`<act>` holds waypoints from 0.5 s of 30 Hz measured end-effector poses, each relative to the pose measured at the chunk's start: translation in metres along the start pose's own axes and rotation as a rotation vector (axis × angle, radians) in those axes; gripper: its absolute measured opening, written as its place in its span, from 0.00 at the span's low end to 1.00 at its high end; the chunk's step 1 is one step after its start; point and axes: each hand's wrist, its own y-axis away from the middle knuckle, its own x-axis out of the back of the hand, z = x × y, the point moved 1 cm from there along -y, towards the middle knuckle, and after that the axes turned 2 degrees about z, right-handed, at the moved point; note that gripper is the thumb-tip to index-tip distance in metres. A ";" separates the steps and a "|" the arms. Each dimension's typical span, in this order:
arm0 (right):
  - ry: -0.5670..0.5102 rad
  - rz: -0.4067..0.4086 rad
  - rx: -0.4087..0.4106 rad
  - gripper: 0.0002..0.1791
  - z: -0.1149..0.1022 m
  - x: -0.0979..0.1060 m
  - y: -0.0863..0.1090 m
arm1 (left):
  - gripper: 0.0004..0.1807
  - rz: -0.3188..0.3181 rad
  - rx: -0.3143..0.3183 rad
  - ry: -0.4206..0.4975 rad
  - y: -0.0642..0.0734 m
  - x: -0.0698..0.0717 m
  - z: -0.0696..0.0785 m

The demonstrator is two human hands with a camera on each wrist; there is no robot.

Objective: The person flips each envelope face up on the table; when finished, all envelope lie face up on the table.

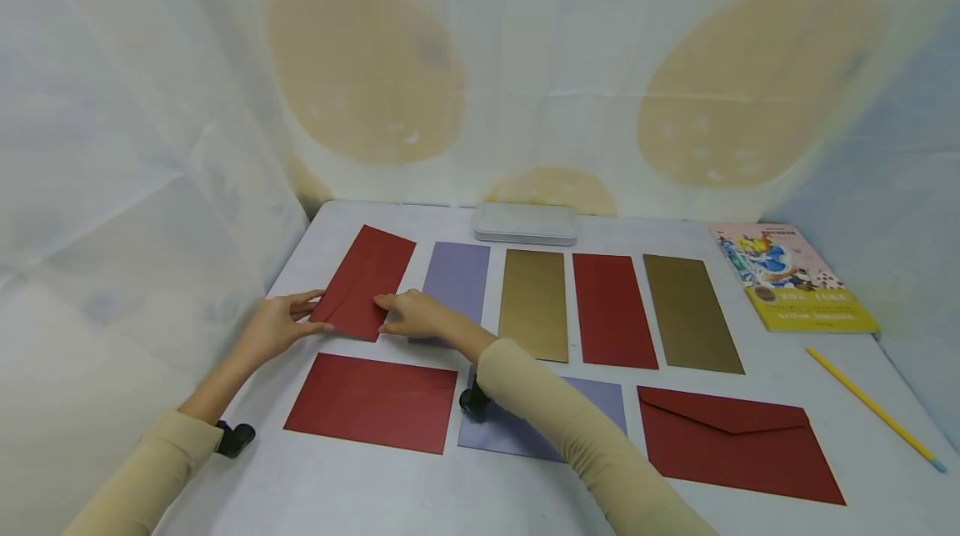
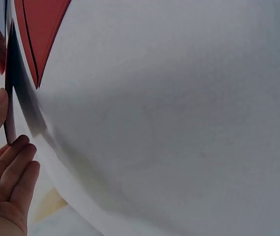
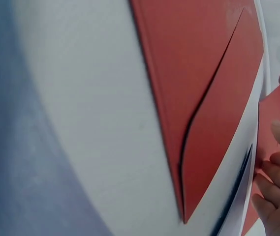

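A red envelope (image 1: 367, 278), tilted and raised at its near end, lies between my two hands at the far left. My left hand (image 1: 276, 326) pinches its near left corner, thumb on one face and fingers behind, as the left wrist view shows. At the lower right edge my right hand (image 1: 420, 315) grips the same envelope, thumb and fingers on it; the right wrist view shows these fingers (image 3: 275, 179) against the red paper. A purple envelope (image 1: 461, 273) lies partly hidden under my right hand. Just below my hands rests another red envelope (image 1: 371, 403).
A gold envelope (image 1: 534, 303), a red one (image 1: 615, 311) and a darker gold one (image 1: 693, 313) continue the back row. In front lie a purple envelope (image 1: 600, 398), partly under my right sleeve, and a flapped red envelope (image 1: 742, 453). Around them are a tin case (image 1: 525, 223), book (image 1: 795, 278) and pencil (image 1: 873, 407).
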 end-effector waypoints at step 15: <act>-0.021 0.030 0.020 0.30 0.004 0.002 0.007 | 0.35 -0.038 -0.064 -0.127 0.000 -0.007 0.009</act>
